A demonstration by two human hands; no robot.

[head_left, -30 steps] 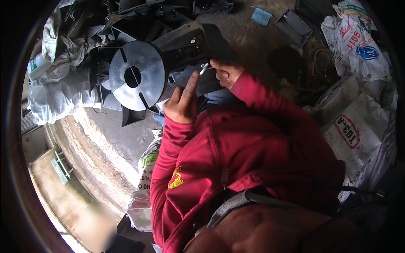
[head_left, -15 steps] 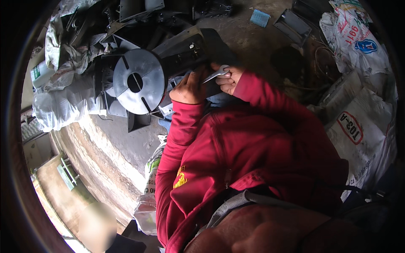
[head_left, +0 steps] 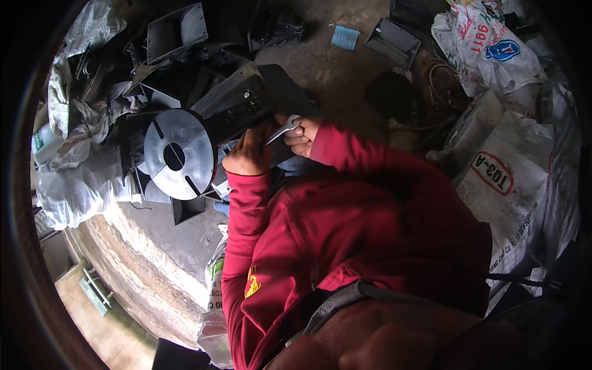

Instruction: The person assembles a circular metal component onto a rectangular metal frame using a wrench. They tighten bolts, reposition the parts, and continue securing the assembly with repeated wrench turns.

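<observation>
A silver wrench [head_left: 284, 129] lies slantwise between my hands, its open jaw up by the right fingers. My right hand [head_left: 303, 138] is closed around that jaw end. My left hand [head_left: 250, 155] is bent closed at the wrench's lower end, against a dark metal frame [head_left: 231, 118]; what its fingertips grip is hidden. To the left of it, a round grey metal disc [head_left: 196, 148] with slots and a centre hole is attached to the same machine. A small bright bolt head [head_left: 247, 95] shows on the frame beyond my hands.
Dark metal hoppers [head_left: 177, 32] crowd the far left, and another box-shaped metal piece [head_left: 393, 43] lies far right. White printed sacks [head_left: 512, 179] stand along the right. Crumpled clear plastic [head_left: 83, 191] lies left of the disc. A blue flat piece [head_left: 345, 37] rests on the floor.
The whole view has shifted, so the machine and both hands appear lower and further left. The right hand keeps its hold on the wrench, and the left hand stays beside it.
</observation>
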